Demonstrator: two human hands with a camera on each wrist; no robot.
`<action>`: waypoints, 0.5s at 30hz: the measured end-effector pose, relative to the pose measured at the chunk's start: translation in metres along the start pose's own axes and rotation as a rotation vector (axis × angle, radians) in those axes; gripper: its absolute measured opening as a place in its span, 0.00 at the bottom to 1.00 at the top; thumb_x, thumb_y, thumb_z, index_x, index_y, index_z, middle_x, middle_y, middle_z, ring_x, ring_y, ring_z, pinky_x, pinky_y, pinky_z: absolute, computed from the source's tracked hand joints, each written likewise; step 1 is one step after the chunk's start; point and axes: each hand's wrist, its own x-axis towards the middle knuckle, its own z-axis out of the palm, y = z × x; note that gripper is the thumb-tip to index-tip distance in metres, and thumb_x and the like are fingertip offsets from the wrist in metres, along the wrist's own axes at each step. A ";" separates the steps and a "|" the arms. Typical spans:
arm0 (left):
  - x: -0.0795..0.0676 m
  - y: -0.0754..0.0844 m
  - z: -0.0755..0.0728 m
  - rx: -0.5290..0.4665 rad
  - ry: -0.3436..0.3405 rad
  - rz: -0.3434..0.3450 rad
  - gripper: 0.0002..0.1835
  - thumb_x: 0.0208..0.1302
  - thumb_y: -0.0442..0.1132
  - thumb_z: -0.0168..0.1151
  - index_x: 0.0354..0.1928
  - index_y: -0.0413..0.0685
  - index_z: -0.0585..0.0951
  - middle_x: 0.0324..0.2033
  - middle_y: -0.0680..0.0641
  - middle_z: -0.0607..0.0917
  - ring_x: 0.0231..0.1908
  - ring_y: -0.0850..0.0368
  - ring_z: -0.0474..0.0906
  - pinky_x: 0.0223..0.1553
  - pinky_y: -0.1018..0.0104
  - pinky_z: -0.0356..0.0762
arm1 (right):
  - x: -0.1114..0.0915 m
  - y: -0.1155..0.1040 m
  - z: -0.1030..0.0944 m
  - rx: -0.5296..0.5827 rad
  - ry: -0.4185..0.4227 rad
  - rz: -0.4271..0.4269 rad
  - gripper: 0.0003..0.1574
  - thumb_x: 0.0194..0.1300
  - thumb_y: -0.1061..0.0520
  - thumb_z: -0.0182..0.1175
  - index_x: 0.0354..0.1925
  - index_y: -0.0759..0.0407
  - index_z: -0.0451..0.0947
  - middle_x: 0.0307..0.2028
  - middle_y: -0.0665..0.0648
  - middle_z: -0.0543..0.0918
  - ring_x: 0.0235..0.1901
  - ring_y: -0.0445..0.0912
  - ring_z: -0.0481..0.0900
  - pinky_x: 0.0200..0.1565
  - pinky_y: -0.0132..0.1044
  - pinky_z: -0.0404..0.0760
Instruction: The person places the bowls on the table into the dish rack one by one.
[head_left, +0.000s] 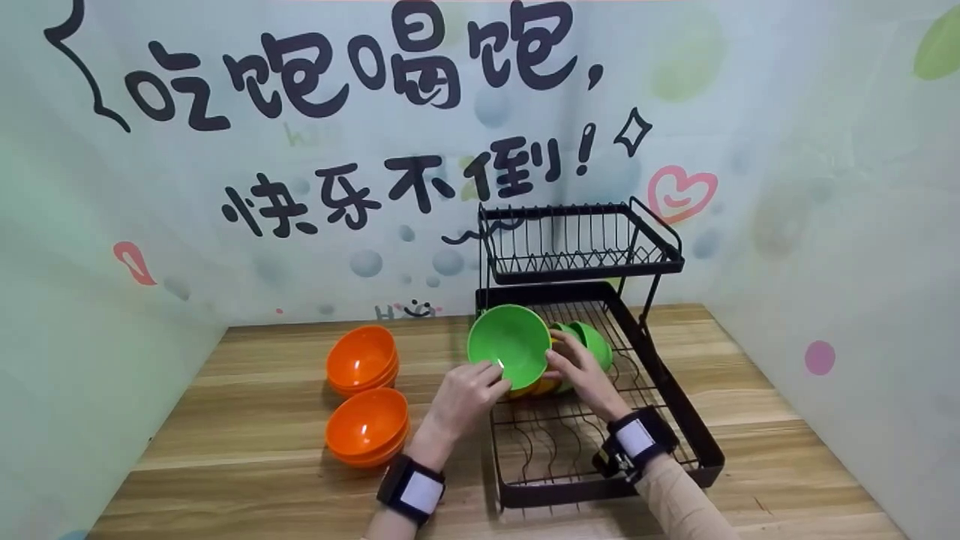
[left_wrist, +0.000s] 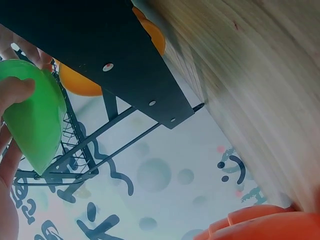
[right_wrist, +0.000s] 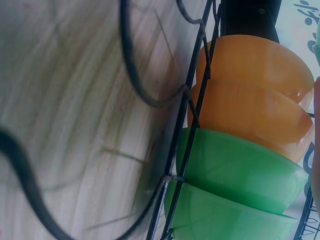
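Observation:
A green bowl is held up over the left side of a black dish rack, its hollow facing me. My left hand pinches its lower rim; the left wrist view shows the thumb on one side of the bowl and fingers on the other. At the bowl's right rim, my right hand grips with fingers and thumb. Behind that hand, green bowls stand on edge in the lower rack. The right wrist view shows two green bowls beside two yellow-orange bowls in a row.
Two stacks of orange bowls, a far one and a near one, sit on the wooden table left of the rack. The rack's upper tier rises at the back, and its lower frame reaches toward me. A printed wall backdrop stands behind.

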 end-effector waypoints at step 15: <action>0.000 0.001 0.003 -0.025 0.056 0.041 0.02 0.51 0.36 0.64 0.24 0.52 0.83 0.26 0.53 0.83 0.27 0.62 0.79 0.28 0.73 0.77 | -0.001 0.000 -0.001 0.045 -0.016 0.029 0.36 0.70 0.57 0.46 0.70 0.69 0.50 0.66 0.74 0.62 0.60 0.53 0.73 0.57 0.39 0.76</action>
